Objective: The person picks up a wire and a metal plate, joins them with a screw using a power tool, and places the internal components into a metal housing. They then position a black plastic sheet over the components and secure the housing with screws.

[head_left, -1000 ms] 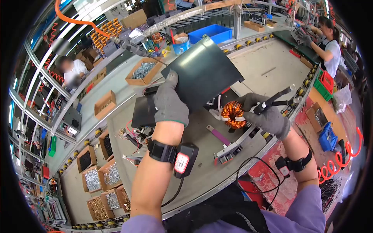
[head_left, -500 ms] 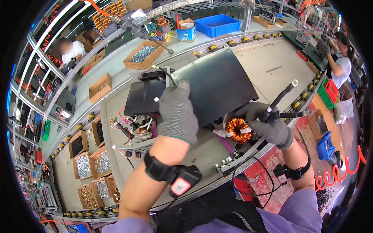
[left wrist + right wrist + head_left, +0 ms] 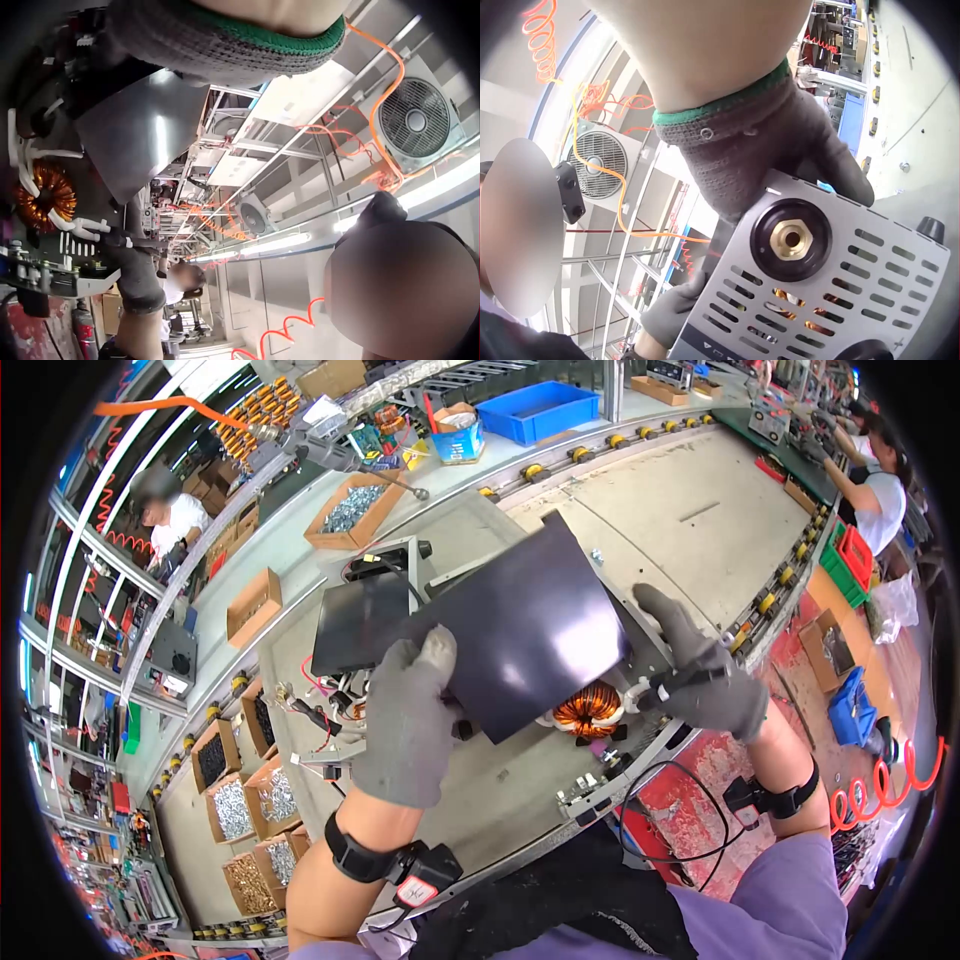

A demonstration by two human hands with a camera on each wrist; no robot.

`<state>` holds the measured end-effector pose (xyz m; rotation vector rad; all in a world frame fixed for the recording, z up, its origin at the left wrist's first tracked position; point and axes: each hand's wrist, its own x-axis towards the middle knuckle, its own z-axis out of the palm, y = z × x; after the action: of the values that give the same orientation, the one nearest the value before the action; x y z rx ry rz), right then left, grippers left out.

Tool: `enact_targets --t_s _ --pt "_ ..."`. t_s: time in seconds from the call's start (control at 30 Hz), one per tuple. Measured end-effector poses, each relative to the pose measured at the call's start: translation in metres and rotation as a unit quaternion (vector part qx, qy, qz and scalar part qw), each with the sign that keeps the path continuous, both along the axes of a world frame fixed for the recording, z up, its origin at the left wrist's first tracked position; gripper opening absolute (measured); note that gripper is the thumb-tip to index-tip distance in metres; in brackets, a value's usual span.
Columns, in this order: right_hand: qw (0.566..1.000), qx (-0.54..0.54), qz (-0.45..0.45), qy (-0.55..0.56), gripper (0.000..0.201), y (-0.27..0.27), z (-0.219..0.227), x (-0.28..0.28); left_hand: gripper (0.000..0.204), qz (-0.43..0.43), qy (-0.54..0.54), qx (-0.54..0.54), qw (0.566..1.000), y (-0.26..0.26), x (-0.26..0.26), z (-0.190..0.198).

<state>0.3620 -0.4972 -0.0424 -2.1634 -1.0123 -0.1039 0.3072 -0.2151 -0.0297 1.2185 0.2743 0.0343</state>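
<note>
My gloved left hand (image 3: pixel 405 730) grips the near left corner of a bent black sheet-metal cover (image 3: pixel 535 625), thumb on top. The cover is tilted above an opened electrical unit, hiding much of its inside. Near its right end is my gloved right hand (image 3: pixel 715 680), one finger stretched out past the unit's grey vented end panel (image 3: pixel 832 292). A black-sleeved cable (image 3: pixel 685 678) crosses this hand; I cannot tell whether the fingers grip it. A copper-wound ring coil (image 3: pixel 587 710) with white leads shows below the cover. The end panel carries a brass fitting (image 3: pixel 791 240).
Left of the cover are a flat black panel (image 3: pixel 360 622) and loose wiring (image 3: pixel 325 710). Cardboard boxes of screws (image 3: pixel 232 810) stand at the left, another screw box (image 3: pixel 355 510) farther back. A blue bin (image 3: pixel 540 412) is behind the roller line. Another person works at far right.
The cover has tilted and come nearer, over the coil. My left hand has moved from its face to its near left corner. My right hand's finger has stretched out, and the cables have swung lower.
</note>
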Motion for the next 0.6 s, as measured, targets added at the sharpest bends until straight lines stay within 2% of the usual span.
enact_targets --t_s 0.03,0.07,0.1,0.13,0.2,0.27,0.33,0.4,0.47,0.53,0.57,0.6 --pt "0.983 -0.103 -0.088 0.124 0.075 0.002 0.007 -0.002 0.036 -0.003 0.012 0.041 0.999 -0.007 -0.007 0.011" --pt "0.933 -0.202 -0.172 0.244 0.074 0.003 0.010 -0.002 0.036 -0.005 0.012 0.044 0.999 -0.007 -0.011 0.017" --pt "0.975 -0.197 -0.070 -0.079 0.070 -0.015 -0.021 0.002 0.036 -0.012 0.046 0.066 0.997 -0.008 -0.014 0.021" --pt "0.975 -0.195 -0.075 -0.077 0.070 -0.012 -0.022 -0.003 0.037 -0.018 0.080 0.088 0.993 -0.008 -0.016 0.023" --pt "0.970 -0.174 -0.171 -0.015 0.065 -0.004 -0.022 -0.011 0.037 -0.049 0.095 0.104 0.989 -0.007 -0.015 0.024" --pt "0.970 -0.170 -0.171 -0.041 0.061 -0.005 -0.029 -0.017 0.039 -0.064 0.143 0.099 0.983 -0.006 -0.012 0.021" --pt "0.976 0.018 -0.197 0.087 0.046 0.001 -0.025 -0.024 0.041 -0.059 0.134 0.075 0.986 -0.003 0.004 0.009" --pt "0.977 -0.005 -0.206 0.049 0.038 0.006 -0.024 -0.025 0.042 -0.042 0.194 0.106 0.974 -0.007 0.019 0.006" --pt "0.976 -0.026 -0.216 0.015 0.030 0.009 -0.023 -0.027 0.043 -0.041 0.167 0.086 0.981 -0.003 0.032 -0.017" --pt "0.976 -0.012 -0.215 0.040 0.020 0.010 -0.018 -0.027 0.044 -0.038 0.200 0.188 0.961 -0.001 0.046 -0.032" --pt "0.976 -0.015 -0.211 0.040 0.020 0.010 -0.019 -0.028 0.047 -0.010 0.241 0.251 0.937 -0.003 0.055 -0.036" --pt "0.976 -0.016 -0.216 0.026 0.020 0.009 -0.022 -0.030 0.047 -0.009 0.241 0.249 0.938 -0.002 0.064 -0.037"
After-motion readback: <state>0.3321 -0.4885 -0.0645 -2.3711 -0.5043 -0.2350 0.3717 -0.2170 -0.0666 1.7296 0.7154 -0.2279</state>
